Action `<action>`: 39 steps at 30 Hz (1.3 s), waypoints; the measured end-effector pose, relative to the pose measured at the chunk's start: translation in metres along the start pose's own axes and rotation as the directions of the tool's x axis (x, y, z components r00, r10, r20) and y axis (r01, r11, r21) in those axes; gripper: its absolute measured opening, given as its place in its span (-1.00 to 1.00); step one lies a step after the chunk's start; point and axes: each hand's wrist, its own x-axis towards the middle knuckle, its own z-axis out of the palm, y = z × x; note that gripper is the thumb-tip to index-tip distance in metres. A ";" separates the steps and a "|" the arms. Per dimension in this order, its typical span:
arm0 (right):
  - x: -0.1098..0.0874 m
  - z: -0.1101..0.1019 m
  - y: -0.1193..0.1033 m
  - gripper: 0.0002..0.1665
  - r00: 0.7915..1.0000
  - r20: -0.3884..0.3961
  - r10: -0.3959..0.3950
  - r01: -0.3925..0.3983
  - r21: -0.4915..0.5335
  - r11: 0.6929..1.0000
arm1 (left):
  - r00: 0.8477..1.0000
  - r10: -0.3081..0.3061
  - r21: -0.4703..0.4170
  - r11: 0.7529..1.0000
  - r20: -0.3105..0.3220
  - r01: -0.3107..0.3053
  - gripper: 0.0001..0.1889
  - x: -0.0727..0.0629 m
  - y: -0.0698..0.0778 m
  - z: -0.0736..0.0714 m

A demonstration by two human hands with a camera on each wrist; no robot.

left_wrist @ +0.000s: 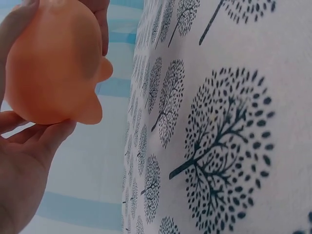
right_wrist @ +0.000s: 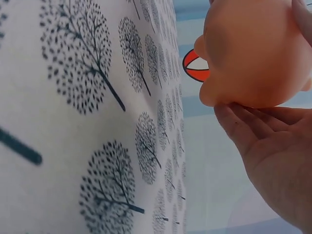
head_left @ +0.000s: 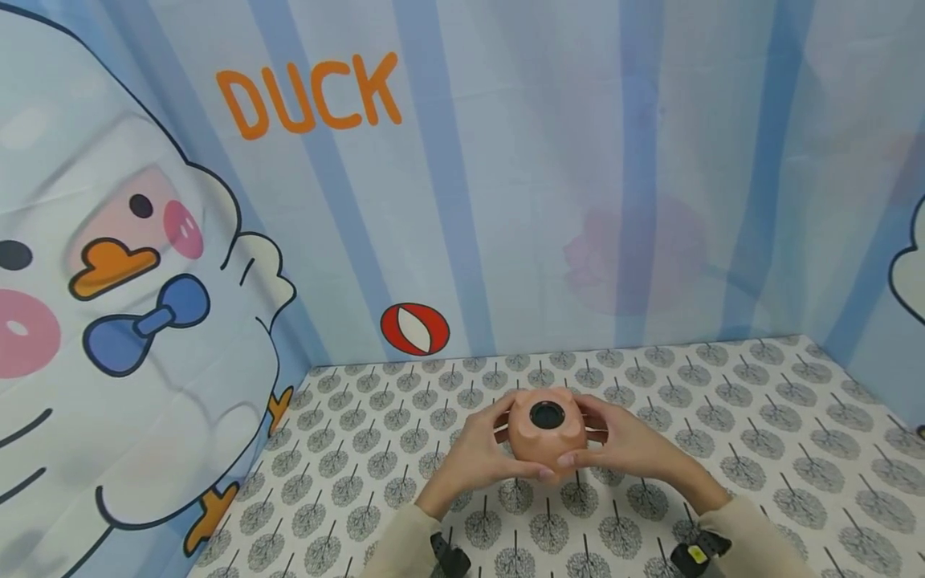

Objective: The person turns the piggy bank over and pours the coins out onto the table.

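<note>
Left hand [head_left: 482,449] and right hand [head_left: 627,440] grip the peach-coloured figure [head_left: 536,441] above the table [head_left: 376,474]; lifting seems done, setting-down not yet.

Cream slvs [head_left: 401,539], blk wrist units [head_left: 450,555] both sides; R unit [head_left: 686,562] w/ yellow mark [head_left: 697,554].

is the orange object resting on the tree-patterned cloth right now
No, the left wrist view shows a gap between the orange object and the tree-patterned cloth, with the left hand and right hand holding it up.
</note>
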 end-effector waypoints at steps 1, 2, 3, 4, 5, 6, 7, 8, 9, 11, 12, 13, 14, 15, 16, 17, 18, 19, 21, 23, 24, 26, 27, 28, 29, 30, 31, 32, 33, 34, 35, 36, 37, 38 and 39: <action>0.000 -0.001 -0.001 0.08 1.000 0.010 0.001 -0.001 0.005 1.000 | 1.000 0.003 0.005 1.000 -0.007 -0.003 -0.03 -0.001 0.000 0.000; 0.000 -0.002 -0.002 0.08 1.000 0.019 0.001 -0.001 -0.003 1.000 | 1.000 0.006 0.010 1.000 -0.013 -0.006 -0.03 -0.001 0.000 0.000; 0.000 -0.003 -0.004 0.07 1.000 0.025 0.002 -0.002 -0.013 1.000 | 1.000 0.007 0.016 1.000 -0.017 -0.007 -0.03 -0.001 0.000 0.000; -0.001 -0.004 -0.005 0.06 1.000 0.027 0.002 -0.001 -0.029 1.000 | 1.000 0.009 0.021 1.000 -0.019 -0.009 -0.03 -0.002 0.000 0.000; -0.002 -0.005 -0.007 0.05 1.000 0.027 0.004 -0.003 -0.039 0.999 | 1.000 0.013 0.025 1.000 -0.020 -0.013 -0.03 -0.002 0.000 0.000; -0.003 -0.006 -0.009 0.03 1.000 0.025 0.002 -0.001 -0.055 0.999 | 1.000 0.014 0.030 0.999 -0.023 -0.014 -0.03 -0.003 0.000 0.000; -0.003 -0.007 -0.011 0.01 1.000 0.020 -0.001 0.002 -0.072 0.997 | 0.999 0.014 0.033 0.999 -0.029 -0.013 -0.02 -0.003 0.000 -0.001; -0.004 -0.009 -0.014 -0.02 1.000 0.013 -0.010 0.011 -0.094 0.996 | 0.999 0.012 0.035 0.999 -0.035 -0.011 -0.02 -0.004 0.000 -0.001; -0.003 -0.010 -0.017 -0.04 1.000 0.003 -0.016 0.016 -0.111 0.994 | 0.999 0.009 0.037 0.999 -0.044 -0.008 -0.01 -0.004 0.000 -0.002; -0.003 -0.013 -0.022 -0.09 0.999 -0.018 -0.034 0.031 -0.137 0.990 | 0.998 0.013 0.038 0.999 -0.059 -0.011 -0.01 -0.005 0.000 -0.003; -0.003 -0.015 -0.024 -0.11 0.998 -0.030 -0.046 0.041 -0.155 0.987 | 0.998 0.010 0.038 0.999 -0.066 -0.008 -0.01 -0.005 0.000 -0.003; -0.003 -0.016 -0.027 -0.14 0.997 -0.045 -0.057 0.048 -0.175 0.983 | 0.997 0.013 0.036 0.999 -0.070 -0.010 -0.02 -0.005 0.000 -0.003; -0.003 -0.017 -0.029 -0.16 0.996 -0.061 -0.068 0.055 -0.197 0.979 | 0.997 0.016 0.037 0.999 -0.071 -0.013 -0.02 -0.005 0.000 -0.004; -0.003 -0.018 -0.030 -0.18 0.994 -0.078 -0.074 0.055 -0.222 0.973 | 0.997 0.018 0.037 0.999 -0.070 -0.015 -0.02 -0.005 -0.001 -0.004; -0.003 -0.018 -0.032 -0.20 0.992 -0.094 -0.084 0.058 -0.246 0.968 | 0.997 0.023 0.037 0.999 -0.067 -0.021 -0.02 -0.005 -0.002 -0.004; -0.003 -0.019 -0.034 -0.21 0.990 -0.108 -0.091 0.059 -0.269 0.961 | 0.998 0.022 0.037 0.999 -0.065 -0.020 -0.02 -0.006 -0.002 -0.003; -0.004 -0.019 -0.035 -0.23 0.988 -0.119 -0.096 0.058 -0.290 0.955 | 0.998 0.020 0.034 0.999 -0.061 -0.018 -0.02 -0.006 -0.003 -0.003; -0.004 -0.019 -0.037 -0.24 0.986 -0.129 -0.103 0.059 -0.308 0.950 | 0.998 0.025 0.034 0.999 -0.059 -0.023 -0.03 -0.006 -0.005 -0.003; -0.004 -0.019 -0.040 -0.28 0.982 -0.143 -0.121 0.067 -0.335 0.940 | 0.998 0.029 0.034 0.999 -0.057 -0.027 -0.03 -0.005 -0.006 -0.003; -0.003 -0.020 -0.044 -0.34 0.978 -0.151 -0.144 0.081 -0.358 0.930 | 0.998 0.032 0.033 0.999 -0.058 -0.030 -0.03 -0.005 -0.007 -0.003; -0.003 -0.020 -0.046 -0.38 0.976 -0.152 -0.158 0.092 -0.370 0.925 | 0.998 0.033 0.035 0.999 -0.059 -0.031 -0.02 -0.004 -0.007 -0.003; -0.002 -0.021 -0.049 -0.46 0.971 -0.152 -0.183 0.111 -0.389 0.915 | 0.998 0.025 0.035 0.999 -0.057 -0.023 -0.02 -0.004 -0.007 -0.002; -0.001 -0.021 -0.051 -0.50 0.969 -0.148 -0.196 0.123 -0.396 0.910 | 0.998 0.018 0.037 0.999 -0.056 -0.015 -0.01 -0.004 -0.006 -0.002; 0.001 -0.022 -0.053 -0.54 0.969 -0.140 -0.206 0.135 -0.400 0.907 | 0.998 0.009 0.035 0.999 -0.056 -0.007 -0.01 -0.004 -0.006 -0.002; 0.002 -0.022 -0.055 -0.58 0.968 -0.130 -0.214 0.145 -0.403 0.903 | 0.998 0.002 0.033 0.999 -0.055 0.000 0.00 -0.004 -0.006 -0.001; 0.003 -0.023 -0.058 -0.61 0.968 -0.118 -0.221 0.156 -0.407 0.900 | 0.998 -0.006 0.035 0.999 -0.056 0.008 0.01 -0.004 -0.005 -0.001; 0.005 -0.023 -0.060 -0.62 0.969 -0.105 -0.225 0.164 -0.410 0.897 | 0.998 -0.014 0.035 0.999 -0.055 0.016 0.02 -0.004 -0.005 -0.001; 0.006 -0.023 -0.062 -0.64 0.970 -0.091 -0.226 0.170 -0.415 0.894 | 0.998 -0.019 0.038 0.999 -0.056 0.021 0.03 -0.004 -0.005 0.000; 0.008 -0.024 -0.064 -0.66 0.971 -0.077 -0.226 0.173 -0.424 0.889 | 0.998 -0.025 0.040 0.999 -0.058 0.027 0.05 -0.004 -0.005 0.000; 0.009 -0.024 -0.066 -0.66 0.973 -0.060 -0.224 0.177 -0.429 0.886 | 0.998 -0.029 0.042 0.999 -0.059 0.031 0.06 -0.004 -0.004 0.000; 0.011 -0.024 -0.068 -0.67 0.975 -0.044 -0.217 0.176 -0.438 0.882 | 0.998 -0.032 0.048 0.998 -0.063 0.035 0.08 -0.003 -0.004 0.001; 0.012 -0.024 -0.070 -0.69 0.978 -0.028 -0.209 0.175 -0.445 0.878 | 0.997 -0.035 0.053 0.998 -0.065 0.039 0.08 -0.003 -0.004 0.001; 0.014 -0.024 -0.071 -0.71 0.980 -0.012 -0.199 0.173 -0.448 0.877 | 0.997 -0.036 0.057 0.998 -0.068 0.040 0.08 -0.002 -0.004 0.001; 0.015 -0.024 -0.072 -0.73 0.982 0.003 -0.191 0.172 -0.451 0.876 | 0.997 -0.036 0.065 0.997 -0.073 0.041 0.08 -0.002 -0.004 0.001; 0.017 -0.023 -0.073 -0.76 0.983 0.017 -0.183 0.171 -0.454 0.875 | 0.996 -0.035 0.069 0.997 -0.076 0.041 0.08 -0.002 -0.004 0.002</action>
